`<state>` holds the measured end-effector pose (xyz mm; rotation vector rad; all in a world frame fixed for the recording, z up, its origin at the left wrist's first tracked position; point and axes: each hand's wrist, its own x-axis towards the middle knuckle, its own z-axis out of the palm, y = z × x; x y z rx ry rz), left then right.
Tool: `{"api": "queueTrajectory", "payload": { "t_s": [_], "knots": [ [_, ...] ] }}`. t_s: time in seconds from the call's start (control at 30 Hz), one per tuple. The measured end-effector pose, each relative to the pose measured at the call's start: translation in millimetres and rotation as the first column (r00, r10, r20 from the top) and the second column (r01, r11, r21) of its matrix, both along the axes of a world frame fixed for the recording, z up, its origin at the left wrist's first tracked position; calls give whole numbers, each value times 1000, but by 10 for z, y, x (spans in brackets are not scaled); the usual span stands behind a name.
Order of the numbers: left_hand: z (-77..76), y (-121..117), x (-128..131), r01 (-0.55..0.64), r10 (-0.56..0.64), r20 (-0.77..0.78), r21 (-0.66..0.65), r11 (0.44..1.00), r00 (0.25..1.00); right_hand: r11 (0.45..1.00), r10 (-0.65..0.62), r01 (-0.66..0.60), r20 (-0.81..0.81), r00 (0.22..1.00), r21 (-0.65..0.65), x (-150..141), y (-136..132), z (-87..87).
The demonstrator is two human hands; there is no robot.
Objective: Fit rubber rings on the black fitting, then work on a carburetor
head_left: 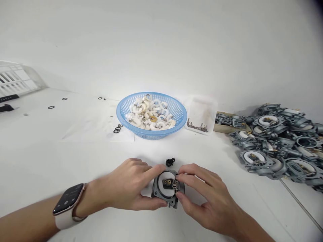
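A grey metal carburetor body (155, 192) lies in front of me with its bowl side up. A white C-shaped float (163, 180) sits inside it around brass parts, its hinge on the right side. My left hand (133, 185) grips the body from the left, thumb at the near edge and index finger at the far edge. At the hinge, my right hand (209, 198) has its thumb and fingertips on either end, pressed against the carburetor. Any small pin between those fingertips is too small to make out. Just beyond the body lies a small black fitting (170, 162).
A blue basket (151, 135) of white floats stands behind. Right of it are a white tray (202, 106) of thin metal pins and a heap of carburetors (277, 144). Black rubber rings (117, 130) lie to the left, with a white crate (19, 80) farther off.
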<state>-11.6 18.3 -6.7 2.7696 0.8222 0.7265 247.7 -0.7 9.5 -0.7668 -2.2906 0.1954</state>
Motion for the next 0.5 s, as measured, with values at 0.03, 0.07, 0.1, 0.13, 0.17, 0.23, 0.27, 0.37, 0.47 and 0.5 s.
{"api": "queueTrajectory", "payload": {
  "t_s": [0.03,0.07,0.1,0.13,0.17,0.23,0.27,0.37,0.47,0.5],
  "knots": [
    [2,-1,-1,1,-1,-1,-2,1000,1000,1000,0,0,-2,1000,-5,-1,2,1],
    [3,-4,-3,0,0,-5,-3,1000,1000,1000,0,0,-6,1000,-10,-3,3,1],
    [4,-6,-7,-1,1,-10,-7,1000,1000,1000,3,-4,-10,1000,-14,-4,4,1],
    [3,-10,-12,-1,1,-16,-11,1000,1000,1000,6,-6,-12,1000,-16,-5,4,2],
    [1,-13,-17,-1,1,-21,-17,1000,1000,1000,9,-9,-12,1000,-18,-5,3,3],
    [-7,-19,-25,0,0,-28,-30,1000,1000,1000,7,-8,-10,1000,-14,-4,-1,7],
    [-11,-20,-27,-2,1,-30,-33,999,1000,1000,5,-5,-7,1000,-11,-3,-4,10],
    [-10,-16,-22,1,-2,-33,-28,1000,999,1000,0,0,-2,1000,-10,-2,-10,17],
    [12,-8,-7,-2,2,-30,0,1000,1000,1000,-2,2,-9,1000,-15,-4,-13,14],
    [21,-7,-2,-4,4,-28,8,1000,1000,1000,-1,1,-13,1000,-16,-3,-13,10]
  ]
}}
